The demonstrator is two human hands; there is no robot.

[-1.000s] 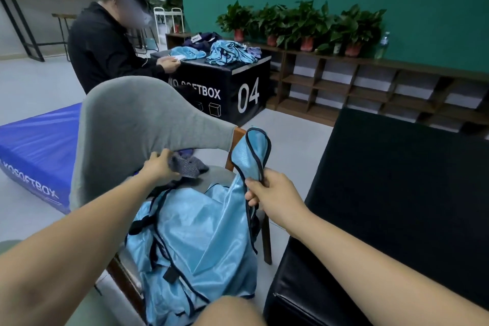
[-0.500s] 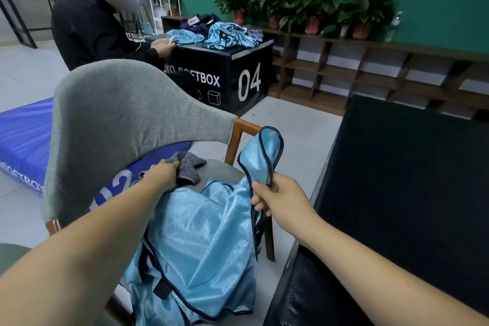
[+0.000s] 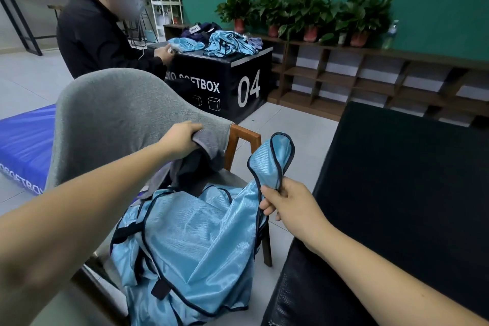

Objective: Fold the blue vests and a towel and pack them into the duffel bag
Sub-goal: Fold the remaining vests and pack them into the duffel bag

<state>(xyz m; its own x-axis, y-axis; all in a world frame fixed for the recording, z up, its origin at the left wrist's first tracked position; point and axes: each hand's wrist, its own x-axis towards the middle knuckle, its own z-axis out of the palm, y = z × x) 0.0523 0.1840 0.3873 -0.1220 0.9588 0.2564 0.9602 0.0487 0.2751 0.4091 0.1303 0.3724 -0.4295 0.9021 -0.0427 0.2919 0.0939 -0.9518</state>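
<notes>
Fingers (image 3: 267,206) of the right hand (image 3: 289,204), at 5 o'clock, curl tight and pinch the dark-edged strap of a blue vest (image 3: 201,246) heaped on a chair (image 3: 111,114) at 7 o'clock. The left hand (image 3: 181,140), arm outstretched at 9 o'clock, grips a grey towel (image 3: 213,148) above the seat. At 12 o'clock, a black box (image 3: 227,103) reads "04" and, partly hidden, "SOFTBOX".

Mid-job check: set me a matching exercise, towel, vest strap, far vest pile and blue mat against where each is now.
1 towel; 2 vest strap; 3 vest pile; 4 blue mat.
a on the floor; b pinched in right hand; c on black box; d gripped by left hand.
Pairs: 1-d, 2-b, 3-c, 4-a.
</notes>
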